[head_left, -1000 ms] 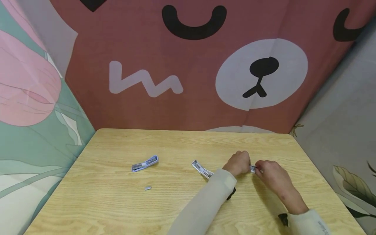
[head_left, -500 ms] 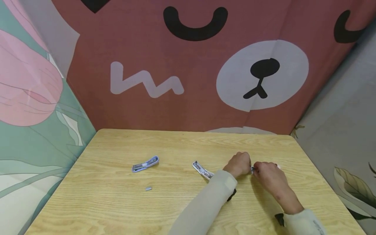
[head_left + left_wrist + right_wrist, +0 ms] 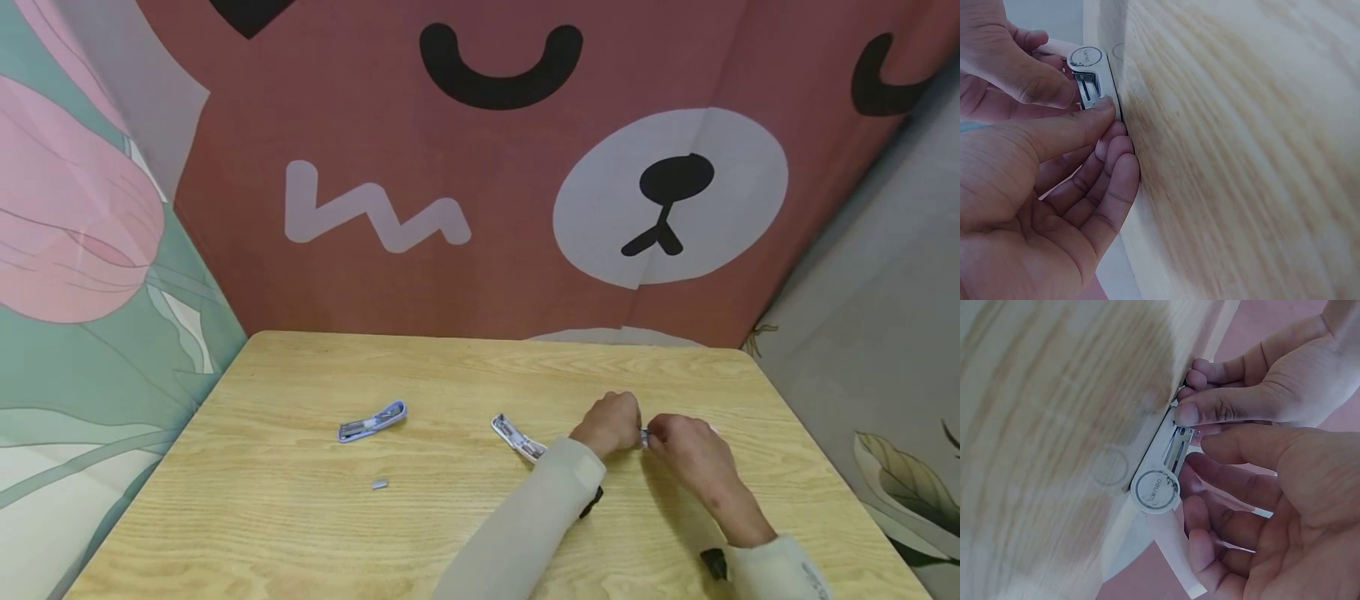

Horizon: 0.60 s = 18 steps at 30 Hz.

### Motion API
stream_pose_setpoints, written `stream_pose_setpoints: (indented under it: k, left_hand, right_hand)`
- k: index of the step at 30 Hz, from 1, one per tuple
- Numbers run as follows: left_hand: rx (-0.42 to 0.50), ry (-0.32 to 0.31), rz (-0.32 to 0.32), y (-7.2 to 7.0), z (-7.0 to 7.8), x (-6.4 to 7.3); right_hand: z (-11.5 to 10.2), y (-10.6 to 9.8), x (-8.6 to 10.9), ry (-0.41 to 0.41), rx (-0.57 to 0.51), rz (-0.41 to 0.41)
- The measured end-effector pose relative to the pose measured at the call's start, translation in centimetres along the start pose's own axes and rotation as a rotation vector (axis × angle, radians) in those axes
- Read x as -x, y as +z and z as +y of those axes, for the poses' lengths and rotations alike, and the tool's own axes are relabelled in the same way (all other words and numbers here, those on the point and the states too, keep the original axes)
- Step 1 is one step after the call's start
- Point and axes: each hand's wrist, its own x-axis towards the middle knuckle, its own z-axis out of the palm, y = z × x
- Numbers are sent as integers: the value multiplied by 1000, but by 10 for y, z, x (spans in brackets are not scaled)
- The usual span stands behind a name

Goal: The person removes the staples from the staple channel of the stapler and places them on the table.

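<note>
Wooden table (image 3: 300, 517) fills our view, and both hands meet right of its centre. We see the left hand (image 3: 609, 421) and right hand (image 3: 686, 450) pinching one small white stapler (image 3: 1163, 469), pressed flat on the wood — its metal channel lies exposed between the thumbs. Two other stapler parts (image 3: 371, 420) (image 3: 516, 435) lie apart to the left, untouched — the handling looks unfinished

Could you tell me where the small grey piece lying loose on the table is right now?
In the head view, the small grey piece lies alone on the table's left half, just below the blue stapler part and well left of both hands.
</note>
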Motion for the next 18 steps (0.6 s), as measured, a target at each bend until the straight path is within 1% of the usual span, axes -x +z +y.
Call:
stream_pose_setpoints:
  k: [7,15,18]
  left_hand:
    - [11,-3,4,2,-2,-3]
    - [-6,-20,30,2,0,1]
    - [-4,-18,33,1,0,0]
  right_hand:
    - [-1,-1,-2,-23,19,23]
    - [2,1,-6,7,26,10]
    - [1,2,-7,16,28,10]
